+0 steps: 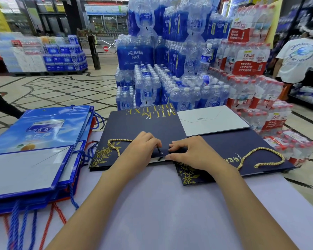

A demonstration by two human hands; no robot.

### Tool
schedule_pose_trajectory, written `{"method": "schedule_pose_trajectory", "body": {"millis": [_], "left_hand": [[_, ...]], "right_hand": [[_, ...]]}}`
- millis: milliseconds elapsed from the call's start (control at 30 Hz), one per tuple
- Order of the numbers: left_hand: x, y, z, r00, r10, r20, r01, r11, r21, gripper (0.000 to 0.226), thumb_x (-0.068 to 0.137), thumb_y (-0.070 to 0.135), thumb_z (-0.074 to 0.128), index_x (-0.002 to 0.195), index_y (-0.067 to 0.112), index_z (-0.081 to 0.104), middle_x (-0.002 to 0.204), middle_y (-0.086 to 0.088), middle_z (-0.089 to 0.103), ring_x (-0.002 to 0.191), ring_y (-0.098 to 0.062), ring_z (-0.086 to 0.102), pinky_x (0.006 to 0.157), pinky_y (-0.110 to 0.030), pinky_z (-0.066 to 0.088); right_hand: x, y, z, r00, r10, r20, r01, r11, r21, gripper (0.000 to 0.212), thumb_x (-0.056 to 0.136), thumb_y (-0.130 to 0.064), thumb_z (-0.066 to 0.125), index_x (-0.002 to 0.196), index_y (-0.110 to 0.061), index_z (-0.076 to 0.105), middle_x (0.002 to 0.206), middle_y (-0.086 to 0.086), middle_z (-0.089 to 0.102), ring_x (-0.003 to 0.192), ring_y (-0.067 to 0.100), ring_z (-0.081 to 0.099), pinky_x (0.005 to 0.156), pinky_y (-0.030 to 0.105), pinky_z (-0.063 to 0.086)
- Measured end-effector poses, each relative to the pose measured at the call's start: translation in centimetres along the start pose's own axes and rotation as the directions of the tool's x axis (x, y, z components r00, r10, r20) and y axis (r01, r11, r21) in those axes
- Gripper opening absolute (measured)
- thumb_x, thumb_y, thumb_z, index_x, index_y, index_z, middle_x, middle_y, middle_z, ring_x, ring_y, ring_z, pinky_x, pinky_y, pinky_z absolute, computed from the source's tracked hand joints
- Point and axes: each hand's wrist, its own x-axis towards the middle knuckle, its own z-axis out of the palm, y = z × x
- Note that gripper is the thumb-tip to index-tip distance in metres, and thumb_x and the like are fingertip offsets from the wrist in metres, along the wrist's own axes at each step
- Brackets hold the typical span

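On the pale bench (170, 204), the eyelet (161, 152) of the flat navy paper bag (143, 123) sits between the hands, with the left hand (143, 148) pinching the gold rope handle (116, 143) by its tip beside the eyelet and the right hand (190, 152) pinching the bag's near edge.

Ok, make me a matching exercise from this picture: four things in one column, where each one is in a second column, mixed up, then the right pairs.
Things
1. navy Milk Deluxe bag
2. stack of bright blue bags
3. red-labelled water packs
4. gold rope handle

Places
A. right side of the bottle display
B. held by the left hand, near the eyelet
C. flat on the table, left side
D. flat mid-table, its top edge pinched by the right hand

Pairs: 1-D, 2-C, 3-A, 4-B.
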Motion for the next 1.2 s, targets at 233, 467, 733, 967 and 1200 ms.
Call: {"method": "schedule_pose_trajectory", "body": {"millis": [233, 467, 733, 967, 1200], "left_hand": [[-0.1, 0.7, -0.3, 0.999, -0.039, 0.009, 0.039, 0.998, -0.047, 0.022, 0.092, -0.005, 0.055, 0.103, 0.008, 0.069, 0.097, -0.008, 0.064, 0.092, -0.026, 0.053, 0.076, -0.028, 0.041], [-0.1, 1.1, -0.5, 0.999, -0.050, 0.017, 0.051, 0.996, -0.078, 0.023, 0.094, -0.004, 0.052, 0.107, 0.007, 0.068, 0.101, -0.009, 0.063, 0.098, -0.027, 0.052, 0.081, -0.034, 0.045], [-0.1, 0.2, -0.1, 1.000, 0.025, 0.004, -0.025, 0.999, -0.023, 0.027, 0.086, -0.010, 0.058, 0.098, 0.012, 0.068, 0.090, -0.004, 0.061, 0.087, -0.019, 0.047, 0.072, -0.029, 0.043], [0.0, 0.5, -0.3, 0.987, 0.137, 0.080, -0.142, 0.988, 0.057, 0.030, 0.083, -0.007, 0.062, 0.099, 0.017, 0.068, 0.091, -0.001, 0.060, 0.086, -0.019, 0.047, 0.071, -0.028, 0.044], [-0.2, 1.0, -1.2, 0.977, -0.207, 0.044, 0.211, 0.960, -0.184, 0.021, 0.096, 0.021, 0.057, 0.115, 0.020, 0.065, 0.102, 0.000, 0.067, 0.097, -0.016, 0.059, 0.088, -0.031, 0.045]], "right_hand": [[0.0, 0.0, 0.0, 1.000, -0.008, 0.001, 0.008, 1.000, -0.007, 0.028, 0.070, -0.042, 0.084, 0.094, -0.028, 0.079, 0.108, -0.013, 0.072, 0.106, -0.014, 0.057, 0.099, 0.017, 0.042], [0.0, 0.0, 0.0, 1.000, -0.010, -0.008, 0.010, 1.000, -0.004, 0.028, 0.070, -0.044, 0.084, 0.094, -0.030, 0.079, 0.107, -0.014, 0.072, 0.103, -0.014, 0.057, 0.096, 0.015, 0.042], [0.3, 0.4, 0.2, 1.000, -0.020, -0.015, 0.021, 1.000, 0.011, 0.027, 0.068, -0.045, 0.085, 0.089, -0.030, 0.079, 0.103, -0.016, 0.073, 0.105, -0.014, 0.057, 0.101, 0.021, 0.044], [0.0, 0.0, 0.2, 0.998, -0.061, -0.033, 0.061, 0.998, 0.000, 0.023, 0.070, -0.043, 0.083, 0.087, -0.028, 0.080, 0.095, -0.013, 0.074, 0.100, -0.011, 0.061, 0.097, 0.026, 0.049], [0.2, 0.1, 0.2, 0.994, -0.085, -0.066, 0.084, 0.996, -0.017, 0.020, 0.072, -0.046, 0.082, 0.082, -0.029, 0.079, 0.088, -0.016, 0.074, 0.093, -0.005, 0.064, 0.091, 0.028, 0.052]]}}
